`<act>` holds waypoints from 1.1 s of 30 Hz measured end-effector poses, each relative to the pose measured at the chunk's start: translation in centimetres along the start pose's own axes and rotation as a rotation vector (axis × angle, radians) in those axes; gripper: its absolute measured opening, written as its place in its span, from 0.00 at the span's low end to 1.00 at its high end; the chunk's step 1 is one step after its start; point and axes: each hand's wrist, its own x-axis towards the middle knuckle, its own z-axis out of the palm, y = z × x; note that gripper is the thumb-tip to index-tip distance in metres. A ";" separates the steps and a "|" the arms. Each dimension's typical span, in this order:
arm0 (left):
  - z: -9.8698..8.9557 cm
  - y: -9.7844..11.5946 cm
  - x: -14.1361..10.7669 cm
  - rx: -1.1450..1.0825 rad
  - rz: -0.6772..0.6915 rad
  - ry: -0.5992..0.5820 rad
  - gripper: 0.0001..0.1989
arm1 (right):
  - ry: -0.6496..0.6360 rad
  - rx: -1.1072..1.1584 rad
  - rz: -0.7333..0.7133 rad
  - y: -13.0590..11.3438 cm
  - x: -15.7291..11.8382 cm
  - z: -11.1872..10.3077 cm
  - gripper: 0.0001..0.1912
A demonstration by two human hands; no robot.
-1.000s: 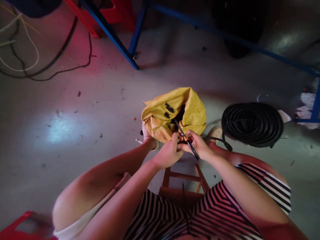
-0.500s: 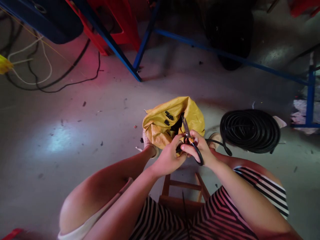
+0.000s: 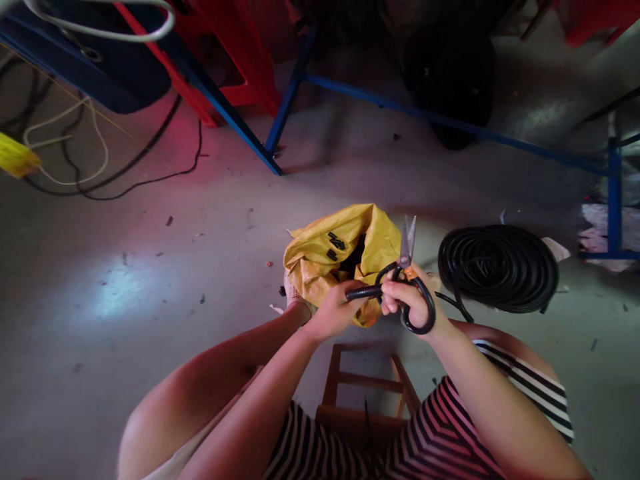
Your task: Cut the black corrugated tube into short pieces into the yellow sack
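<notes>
My left hand (image 3: 334, 311) is closed around a black ribbed tube (image 3: 364, 292), which runs across toward my right hand (image 3: 411, 301). In that right hand are scissors (image 3: 406, 255) with black handles and an orange pivot area. Their blades point away from me and stand slightly apart. My right fingers also touch or pinch the tube's other end; their exact hold on it is partly hidden. Just beyond both hands, a yellow bag (image 3: 320, 227) sits open on the floor, with several short black pieces (image 3: 335, 245) on its folded side.
A coil of black tubing (image 3: 497, 267) lies on the floor to the right. Blue metal frame bars (image 3: 370, 89) cross ahead, with a red stool (image 3: 245, 60) behind them. Loose cables (image 3: 145, 180) lie at left. A wooden stool (image 3: 370, 381) shows between my legs.
My right hand has moved right with the scissors, whose blades have swung from over the bag's opening to its right edge. A length of tube now shows between my hands.
</notes>
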 end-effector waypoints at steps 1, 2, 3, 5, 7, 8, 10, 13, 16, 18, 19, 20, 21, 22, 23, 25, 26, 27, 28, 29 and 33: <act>-0.3 0.6 -0.3 0.003 -0.004 0.029 0.12 | 0.024 0.032 0.009 -0.2 0.1 -0.3 0.12; -0.7 1.2 -0.6 0.008 -0.009 0.039 0.13 | 0.050 0.068 0.027 -0.3 0.2 -0.6 0.11; -1.1 1.9 -1.1 -0.002 -0.008 0.027 0.16 | 0.074 0.103 0.054 -0.5 0.4 -0.9 0.10; -2.0 2.9 -1.9 -0.079 0.022 -0.060 0.20 | 0.122 0.168 0.109 -0.6 0.7 -1.7 0.09; -2.7 3.5 -2.6 -0.162 0.060 -0.134 0.22 | 0.159 0.216 0.154 -0.4 1.0 -2.3 0.09; -2.9 3.7 -2.8 -0.186 0.066 -0.160 0.22 | 0.170 0.233 0.173 -0.3 1.1 -2.6 0.09; -3.1 4.1 -3.0 -0.191 0.056 -0.187 0.22 | 0.176 0.251 0.207 0.1 1.3 -3.0 0.10; -2.8 4.7 -2.7 -0.120 0.054 -0.184 0.22 | 0.163 0.245 0.243 0.5 1.4 -3.2 0.10; -2.1 5.3 -2.2 -0.059 0.062 -0.143 0.26 | 0.150 0.227 0.254 0.8 1.5 -3.0 0.11; -1.6 5.4 -2.0 -0.066 0.054 -0.121 0.24 | 0.135 0.217 0.246 1.0 1.5 -2.9 0.11; -1.4 5.3 -2.0 -0.070 0.047 -0.125 0.23 | 0.125 0.205 0.240 1.1 1.4 -2.9 0.11; -1.2 5.1 -2.0 -0.067 0.039 -0.136 0.21 | 0.119 0.185 0.233 1.3 1.4 -2.9 0.11; -1.1 4.9 -2.0 -0.053 0.031 -0.148 0.20 | 0.116 0.159 0.223 1.5 1.3 -3.0 0.11; -1.0 4.7 -2.0 -0.029 0.026 -0.154 0.19 | 0.113 0.126 0.212 1.8 1.2 -3.0 0.11; -1.0 4.4 -2.1 0.000 0.022 -0.153 0.19 | 0.110 0.092 0.194 1.9 1.1 -3.1 0.11; -1.4 3.9 -2.2 0.054 0.020 -0.140 0.19 | 0.096 0.026 0.145 2.2 0.8 -3.1 0.11; -1.7 3.8 -2.3 0.072 0.025 -0.140 0.18 | 0.080 -0.003 0.125 2.2 0.6 -3.1 0.11; -2.1 3.6 -2.4 0.085 0.033 -0.143 0.18 | 0.060 -0.028 0.111 2.1 0.5 -3.2 0.12; -2.6 3.5 -2.6 0.092 0.041 -0.146 0.17 | 0.041 -0.048 0.100 2.0 0.3 -3.2 0.12; -3.1 3.5 -2.7 0.089 0.048 -0.143 0.16 | 0.023 -0.067 0.090 1.7 0.3 -3.3 0.13; -4.9 2.9 -3.7 -0.067 0.049 -0.013 0.15 | -0.011 -0.175 0.041 0.6 0.1 -3.7 0.16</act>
